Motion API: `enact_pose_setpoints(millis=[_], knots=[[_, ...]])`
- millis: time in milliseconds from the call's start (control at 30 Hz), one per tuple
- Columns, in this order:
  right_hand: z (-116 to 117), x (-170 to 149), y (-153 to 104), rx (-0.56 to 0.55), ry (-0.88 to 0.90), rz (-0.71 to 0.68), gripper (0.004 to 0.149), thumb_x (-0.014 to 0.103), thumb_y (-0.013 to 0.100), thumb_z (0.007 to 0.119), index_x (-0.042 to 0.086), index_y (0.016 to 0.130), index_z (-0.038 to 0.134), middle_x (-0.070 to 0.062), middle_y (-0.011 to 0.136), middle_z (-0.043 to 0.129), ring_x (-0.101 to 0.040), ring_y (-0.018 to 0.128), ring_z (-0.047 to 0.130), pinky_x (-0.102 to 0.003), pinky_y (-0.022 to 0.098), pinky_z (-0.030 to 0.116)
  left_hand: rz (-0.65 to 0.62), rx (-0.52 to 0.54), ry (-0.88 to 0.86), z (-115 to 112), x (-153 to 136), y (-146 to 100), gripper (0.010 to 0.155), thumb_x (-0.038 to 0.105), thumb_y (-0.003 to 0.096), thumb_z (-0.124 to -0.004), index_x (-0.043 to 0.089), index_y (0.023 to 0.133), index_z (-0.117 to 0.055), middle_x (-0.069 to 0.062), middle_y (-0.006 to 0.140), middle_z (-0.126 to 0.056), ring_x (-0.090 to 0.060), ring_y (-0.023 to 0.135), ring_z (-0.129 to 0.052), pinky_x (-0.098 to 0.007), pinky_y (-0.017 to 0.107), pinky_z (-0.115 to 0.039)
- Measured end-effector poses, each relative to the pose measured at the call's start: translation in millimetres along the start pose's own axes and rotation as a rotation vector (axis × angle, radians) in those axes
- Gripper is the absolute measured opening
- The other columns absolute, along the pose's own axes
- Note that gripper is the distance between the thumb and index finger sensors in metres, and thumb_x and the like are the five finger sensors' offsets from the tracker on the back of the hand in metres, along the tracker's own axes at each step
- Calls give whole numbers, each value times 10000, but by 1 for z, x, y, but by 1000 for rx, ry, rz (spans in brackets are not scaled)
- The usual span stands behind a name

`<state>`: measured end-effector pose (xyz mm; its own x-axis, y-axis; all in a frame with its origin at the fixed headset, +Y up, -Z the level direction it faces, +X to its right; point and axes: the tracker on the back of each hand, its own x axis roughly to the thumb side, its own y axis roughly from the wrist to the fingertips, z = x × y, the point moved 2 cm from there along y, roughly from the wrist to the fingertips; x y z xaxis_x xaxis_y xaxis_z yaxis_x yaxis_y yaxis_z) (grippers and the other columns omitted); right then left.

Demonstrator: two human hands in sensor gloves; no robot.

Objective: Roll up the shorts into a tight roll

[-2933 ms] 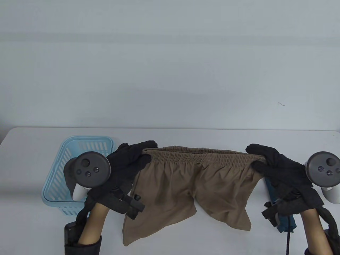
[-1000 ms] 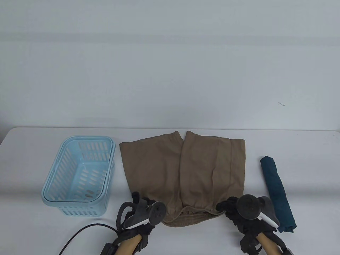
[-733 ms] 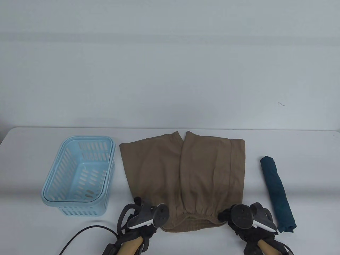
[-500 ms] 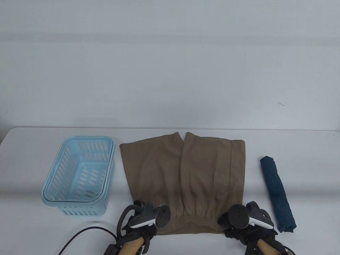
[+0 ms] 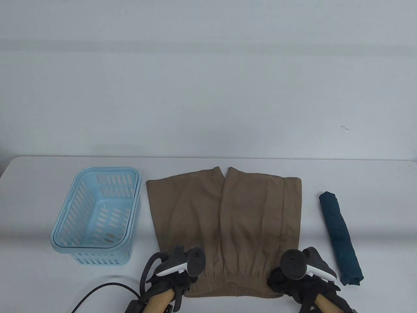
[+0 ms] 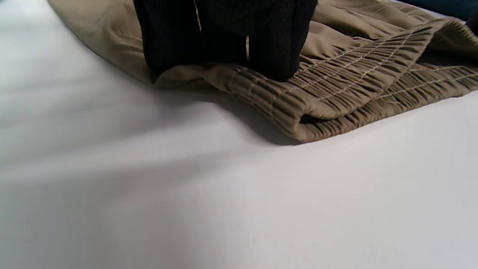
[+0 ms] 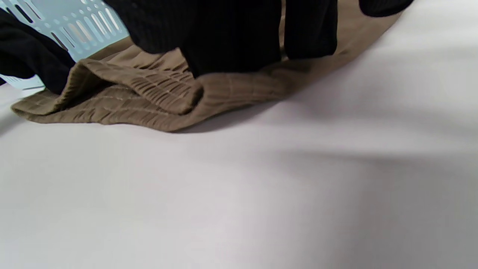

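The brown shorts (image 5: 228,215) lie flat on the white table, legs pointing away and the elastic waistband (image 5: 233,288) at the near edge. My left hand (image 5: 177,279) holds the waistband's left corner, and my right hand (image 5: 280,281) holds its right corner. The trackers hide most of both hands from above. In the left wrist view my black gloved fingers (image 6: 276,48) come down onto the ribbed waistband (image 6: 354,86). In the right wrist view my fingers (image 7: 231,41) sit on the waistband (image 7: 123,101), whose upper layer is turned over beside them.
A light blue slotted basket (image 5: 65,241) stands left of the shorts and shows in the right wrist view as the basket (image 7: 74,26). A rolled dark teal cloth (image 5: 340,234) lies to the right. A black cable (image 5: 97,290) curls at the near left edge.
The shorts went from hanging by the waistband to lying flat with the legs away. In the last second both hands drew the waistband wider and slid the shorts slightly nearer.
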<state>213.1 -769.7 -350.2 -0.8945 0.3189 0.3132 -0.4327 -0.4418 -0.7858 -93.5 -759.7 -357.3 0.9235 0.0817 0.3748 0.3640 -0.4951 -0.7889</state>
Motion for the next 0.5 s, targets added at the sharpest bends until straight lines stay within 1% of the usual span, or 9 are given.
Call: enact_pose_setpoints(millis=[100,267,300,367,467,500], knots=[[1,0,0,5,7,-5,438,398,521,669,204,889,807,-54,1036,731,-383,970,667,-685,703,420,-4,-20,-3,-1,0,0,426,118,503,-667,252,881,-811,-70,1002,-790,-390,932,-822,-700,697,-414],[0,0,-1,-15,21,-3,437,398,521,666,201,884,807,-54,1027,738,-379,961,672,-678,702,436,-11,-24,-11,-2,0,0,430,122,507,-663,240,897,-798,-85,1010,-778,-403,935,-810,-701,696,-417],[0,0,-1,-40,20,0,436,396,521,665,197,880,812,-53,1017,755,-379,949,693,-672,699,459,-13,-21,-15,-2,0,0,429,125,508,-662,236,901,-796,-90,1011,-779,-406,934,-811,-701,696,-417],[-4,0,-3,-125,5,13,438,386,518,665,176,865,830,-81,984,800,-380,902,761,-657,686,509,-28,0,-42,1,-1,-2,431,140,513,-660,215,919,-787,-113,1017,-788,-417,933,-815,-700,695,-413],[-13,-1,-6,-203,-28,49,443,385,518,658,174,871,825,-97,980,805,-384,893,771,-650,683,522,-29,82,-99,12,-6,-6,438,150,515,-662,204,936,-772,-123,1028,-784,-418,944,-810,-698,694,-405],[-18,-1,-9,-251,-19,54,446,384,519,656,173,878,818,-97,984,800,-386,896,767,-648,683,523,-30,134,-118,19,-8,-9,440,152,517,-661,201,941,-766,-127,1032,-778,-422,948,-803,-699,694,-403]])
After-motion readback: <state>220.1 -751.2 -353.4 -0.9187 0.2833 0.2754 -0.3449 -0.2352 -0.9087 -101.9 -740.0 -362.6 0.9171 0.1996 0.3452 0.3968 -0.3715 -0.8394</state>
